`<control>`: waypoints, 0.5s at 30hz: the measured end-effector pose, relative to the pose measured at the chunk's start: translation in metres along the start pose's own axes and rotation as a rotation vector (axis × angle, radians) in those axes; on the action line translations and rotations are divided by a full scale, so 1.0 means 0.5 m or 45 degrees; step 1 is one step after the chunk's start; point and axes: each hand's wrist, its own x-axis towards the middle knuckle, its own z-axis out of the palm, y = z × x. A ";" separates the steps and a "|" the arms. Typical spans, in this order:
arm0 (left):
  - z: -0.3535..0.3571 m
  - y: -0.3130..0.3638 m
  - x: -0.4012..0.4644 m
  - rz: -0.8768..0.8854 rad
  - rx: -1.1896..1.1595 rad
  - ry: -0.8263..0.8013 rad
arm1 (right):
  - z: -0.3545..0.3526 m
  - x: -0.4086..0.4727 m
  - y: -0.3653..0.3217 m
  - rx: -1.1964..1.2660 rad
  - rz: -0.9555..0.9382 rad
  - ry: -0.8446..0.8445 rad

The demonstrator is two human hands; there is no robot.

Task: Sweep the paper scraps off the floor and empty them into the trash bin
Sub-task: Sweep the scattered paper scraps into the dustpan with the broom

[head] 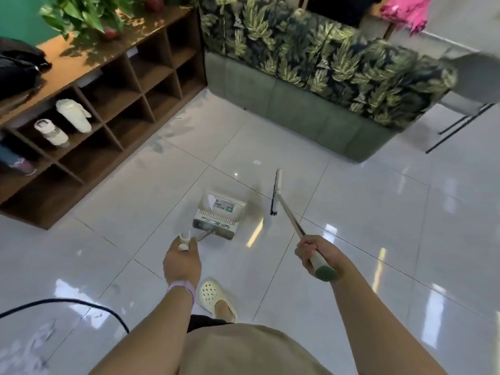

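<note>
My left hand grips the white top of the dustpan handle. The white and green dustpan stands on the glossy tiled floor just ahead of me. A white paper scrap lies inside the pan at its left. My right hand grips the broom handle near its green end cap. The broom head hovers edge-on to the right of the pan. A small white scrap lies on the floor beyond the broom. No trash bin is in view.
A dark wooden cubby shelf with bottles and plants runs along the left. A green sofa with leaf-print cushions stands ahead. A black cable crosses the floor at lower left. A chair leg stands at right. My foot in a white clog is below the pan.
</note>
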 end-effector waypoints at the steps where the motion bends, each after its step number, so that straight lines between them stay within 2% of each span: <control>1: 0.013 0.022 0.026 0.037 0.020 -0.038 | 0.010 0.001 -0.016 0.030 -0.021 0.000; 7: 0.105 0.130 0.162 0.132 0.090 -0.195 | 0.069 0.015 -0.094 0.147 -0.135 0.051; 15: 0.181 0.189 0.236 -0.016 0.088 -0.299 | 0.136 0.043 -0.192 0.001 -0.214 0.221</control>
